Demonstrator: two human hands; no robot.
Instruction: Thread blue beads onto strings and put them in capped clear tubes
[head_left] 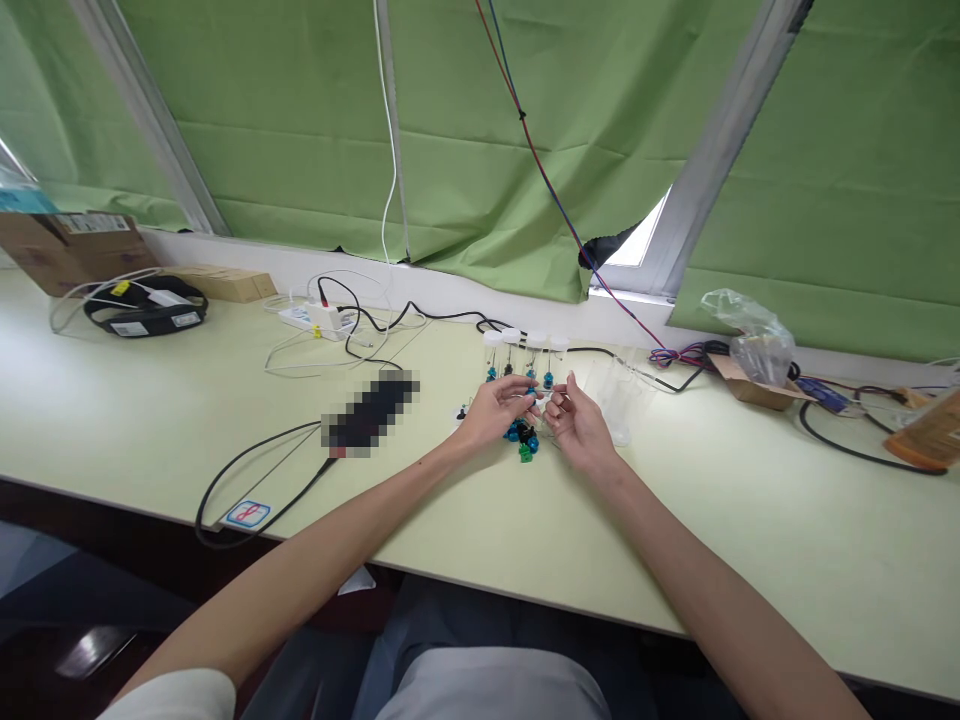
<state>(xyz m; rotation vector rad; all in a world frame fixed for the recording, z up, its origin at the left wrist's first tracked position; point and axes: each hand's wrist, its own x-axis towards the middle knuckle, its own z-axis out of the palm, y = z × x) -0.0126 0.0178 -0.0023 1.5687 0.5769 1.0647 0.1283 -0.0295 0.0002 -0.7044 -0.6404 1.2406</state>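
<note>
My left hand is closed, its thumb and fingers pinching a small blue piece. A thin rod runs from that piece towards my right hand, whose thumb and index finger are closed on its other end. Just below the hands lies a small pile of blue and black pieces, with a green piece at its near side. Behind the hands stand several clear tubes with white caps, some with blue pieces on thin stems inside. The fingers partly hide the pile and the tubes.
Clear plastic containers lie right of my hands. To the left are a blurred-out dark device with a black cable, a power strip and a black strap. An orange bottle and an open carton stand far right.
</note>
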